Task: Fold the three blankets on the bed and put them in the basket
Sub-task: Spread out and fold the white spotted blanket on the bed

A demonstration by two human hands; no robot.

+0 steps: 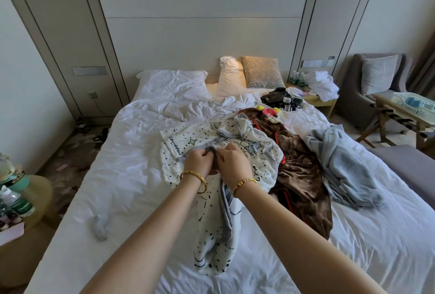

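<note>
A white blanket with black dots and a grey hem lies crumpled in the middle of the bed. Both hands pinch its grey edge close together: my left hand and my right hand touch each other over the fabric. A brown plush blanket with red trim lies partly under it to the right. Further right, a light blue blanket sits bunched near the bed's right edge. No basket is in view.
Pillows and a rumpled white duvet fill the head of the bed. Black electronics and cables lie by the pillows. A small grey cloth rests at the lower left. A bench stands on the right, a round table on the left.
</note>
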